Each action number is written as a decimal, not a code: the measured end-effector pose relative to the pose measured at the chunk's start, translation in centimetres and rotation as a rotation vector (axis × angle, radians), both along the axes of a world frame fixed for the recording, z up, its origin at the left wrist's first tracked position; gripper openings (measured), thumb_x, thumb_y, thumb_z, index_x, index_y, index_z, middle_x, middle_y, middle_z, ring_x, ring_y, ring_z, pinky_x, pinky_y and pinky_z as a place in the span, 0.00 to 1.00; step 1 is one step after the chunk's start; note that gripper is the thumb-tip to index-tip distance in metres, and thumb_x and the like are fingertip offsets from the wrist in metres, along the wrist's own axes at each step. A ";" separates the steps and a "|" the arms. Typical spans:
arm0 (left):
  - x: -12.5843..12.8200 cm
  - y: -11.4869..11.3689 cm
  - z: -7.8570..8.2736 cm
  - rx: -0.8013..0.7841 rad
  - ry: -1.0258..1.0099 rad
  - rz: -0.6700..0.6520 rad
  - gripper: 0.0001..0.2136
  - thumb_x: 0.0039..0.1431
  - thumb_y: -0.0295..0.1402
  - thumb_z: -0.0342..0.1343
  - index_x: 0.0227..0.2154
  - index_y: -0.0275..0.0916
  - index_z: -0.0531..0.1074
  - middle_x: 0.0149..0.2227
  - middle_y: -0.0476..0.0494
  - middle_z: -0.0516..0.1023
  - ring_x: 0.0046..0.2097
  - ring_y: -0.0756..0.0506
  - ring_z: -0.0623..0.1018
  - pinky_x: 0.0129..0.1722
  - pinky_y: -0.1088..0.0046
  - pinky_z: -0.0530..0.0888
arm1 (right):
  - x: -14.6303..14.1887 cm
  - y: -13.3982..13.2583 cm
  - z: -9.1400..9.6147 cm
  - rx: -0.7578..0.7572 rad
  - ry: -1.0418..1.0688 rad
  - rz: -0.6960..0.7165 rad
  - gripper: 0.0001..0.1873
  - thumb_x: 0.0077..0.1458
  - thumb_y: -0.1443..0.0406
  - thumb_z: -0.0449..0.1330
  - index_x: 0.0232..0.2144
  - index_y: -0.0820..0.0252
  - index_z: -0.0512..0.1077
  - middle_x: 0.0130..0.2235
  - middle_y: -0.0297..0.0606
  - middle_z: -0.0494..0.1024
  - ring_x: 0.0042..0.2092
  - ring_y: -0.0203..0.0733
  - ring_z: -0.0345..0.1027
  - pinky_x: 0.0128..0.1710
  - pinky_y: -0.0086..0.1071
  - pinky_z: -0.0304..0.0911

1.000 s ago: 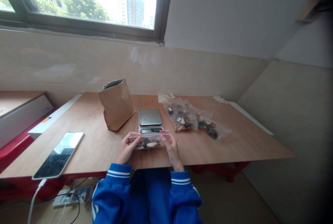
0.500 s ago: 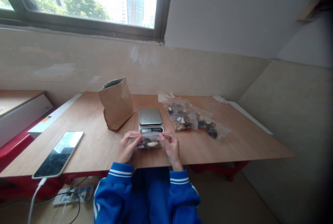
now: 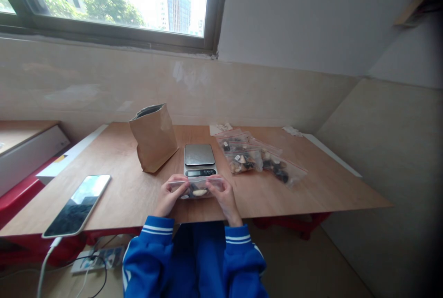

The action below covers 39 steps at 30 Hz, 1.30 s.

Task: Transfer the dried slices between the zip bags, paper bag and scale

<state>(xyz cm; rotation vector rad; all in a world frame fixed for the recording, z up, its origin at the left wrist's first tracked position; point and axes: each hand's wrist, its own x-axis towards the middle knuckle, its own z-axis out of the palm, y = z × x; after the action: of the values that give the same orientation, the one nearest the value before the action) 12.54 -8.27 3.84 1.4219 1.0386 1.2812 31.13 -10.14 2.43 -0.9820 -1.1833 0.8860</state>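
Note:
A small clear zip bag [image 3: 196, 189] with dark and pale pieces inside is held at the near edge of the wooden table [image 3: 131, 196]. My left hand [image 3: 168, 196] pinches its left top corner, and my right hand [image 3: 221, 195] pinches the top strip further right. Both hands are closed on the bag. Just behind it stands a small digital scale [image 3: 199, 159] with a bare metal plate.
A brown paper bag [image 3: 153, 136] stands open to the left of the scale. Several filled zip bags [image 3: 259, 159] lie to the right. A phone [image 3: 78, 204] on a white cable lies near the left front edge. A power strip [image 3: 95, 261] sits on the floor.
My right hand has slid left along the bag's top strip, closer to my left hand. The bag stays in the same spot.

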 end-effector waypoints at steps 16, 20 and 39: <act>0.4 -0.2 0.0 0.006 0.038 -0.008 0.10 0.50 0.39 0.60 0.28 0.36 0.76 0.39 0.42 0.75 0.42 0.43 0.75 0.37 0.72 0.74 | -0.4 0.1 -0.2 0.006 -0.019 0.030 0.08 0.49 0.61 0.63 0.26 0.60 0.73 0.28 0.34 0.74 0.33 0.38 0.69 0.36 0.30 0.65; 0.6 -0.2 -0.2 -0.009 0.015 0.024 0.11 0.49 0.39 0.61 0.29 0.36 0.76 0.38 0.43 0.75 0.39 0.45 0.76 0.34 0.73 0.74 | -0.4 0.1 -0.1 0.014 -0.011 0.019 0.09 0.49 0.60 0.63 0.25 0.60 0.72 0.28 0.33 0.73 0.33 0.37 0.68 0.36 0.29 0.64; 0.9 -0.2 -0.4 -0.001 0.009 -0.068 0.10 0.49 0.38 0.61 0.29 0.36 0.77 0.35 0.42 0.76 0.37 0.45 0.76 0.32 0.73 0.74 | -1.4 -0.1 0.5 0.092 -0.123 0.044 0.06 0.51 0.62 0.61 0.27 0.59 0.75 0.32 0.36 0.73 0.37 0.39 0.68 0.40 0.31 0.65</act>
<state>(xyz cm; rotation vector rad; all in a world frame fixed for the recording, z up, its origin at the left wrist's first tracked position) 13.41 -8.49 3.39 1.4513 0.9887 1.2263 29.77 -10.25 2.90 -0.9495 -1.3430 0.8075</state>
